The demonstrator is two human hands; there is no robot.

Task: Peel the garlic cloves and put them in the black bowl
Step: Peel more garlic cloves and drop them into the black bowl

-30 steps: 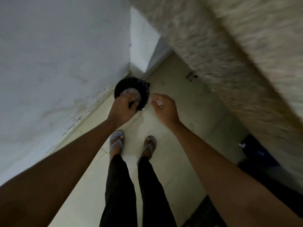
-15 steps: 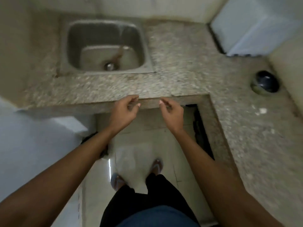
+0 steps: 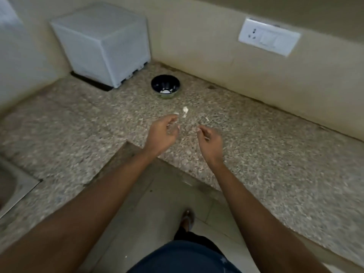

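The garlic cloves (image 3: 185, 109) still to be dealt with lie on the speckled counter (image 3: 256, 146) just beyond the two hands, a small pale cluster with a few loose scraps of skin (image 3: 207, 119) off toward the right hand's side. Farther out past them stands the black bowl (image 3: 165, 86), and at least one white peeled clove (image 3: 165, 91) shows at its bottom.

The left hand (image 3: 161, 134) hovers over the counter with its fingers loosely curled; a pale fleck shows near the fingertips, but the blur makes it impossible to tell whether it grips anything. The right hand (image 3: 211, 139) hangs beside it, apart from it, fingers also curled inward, and whether it pinches a bit of skin cannot be told.

The step in hand looks like reaching for the next clove. To do it well, one hand should pinch the clove firmly at its root end while the other's nails catch the papery edge and strip it away in long pieces, over the counter and not over the bowl, so no skin falls in with the clean cloves.

Beyond the left hand and outward sits a white box (image 3: 102, 42) against the wall; a switch plate (image 3: 268, 39) is on the wall beyond the right hand.
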